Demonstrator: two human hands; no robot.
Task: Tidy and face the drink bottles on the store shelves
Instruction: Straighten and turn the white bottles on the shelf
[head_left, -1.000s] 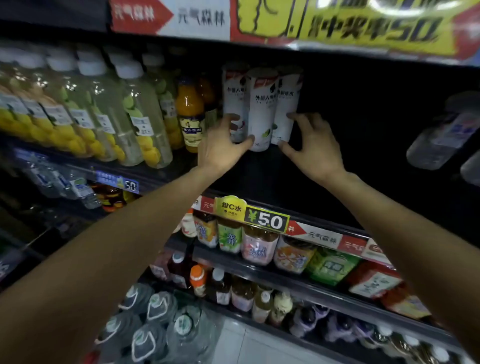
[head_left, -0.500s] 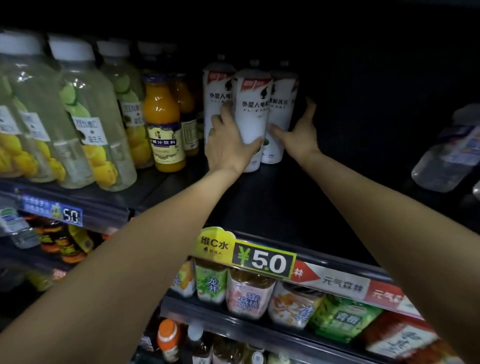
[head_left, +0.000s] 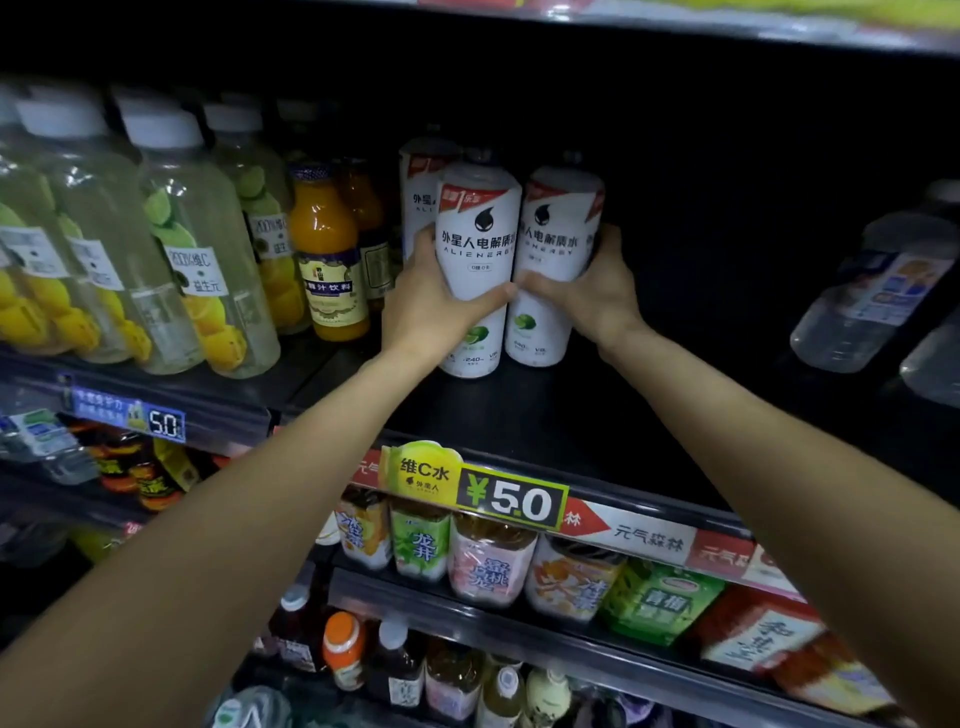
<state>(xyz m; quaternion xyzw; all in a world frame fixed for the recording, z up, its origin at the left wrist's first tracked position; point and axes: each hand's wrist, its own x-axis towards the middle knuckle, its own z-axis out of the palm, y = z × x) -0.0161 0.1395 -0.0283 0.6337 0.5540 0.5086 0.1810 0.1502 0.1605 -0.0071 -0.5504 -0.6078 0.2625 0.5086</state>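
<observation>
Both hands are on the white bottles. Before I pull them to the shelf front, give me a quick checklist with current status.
1. Left hand grips the front white bottle: ok.
2. Right hand grips the right white bottle: ok.
3. Both bottles upright, labels facing out: ok.
4. Bare shelf ahead of them down to the price strip: ok.
5. Third white bottle behind, facing: cannot tell, mostly hidden.
6. Orange juice bottle beside the left hand, close: watch the clearance, ok for now.
</observation>
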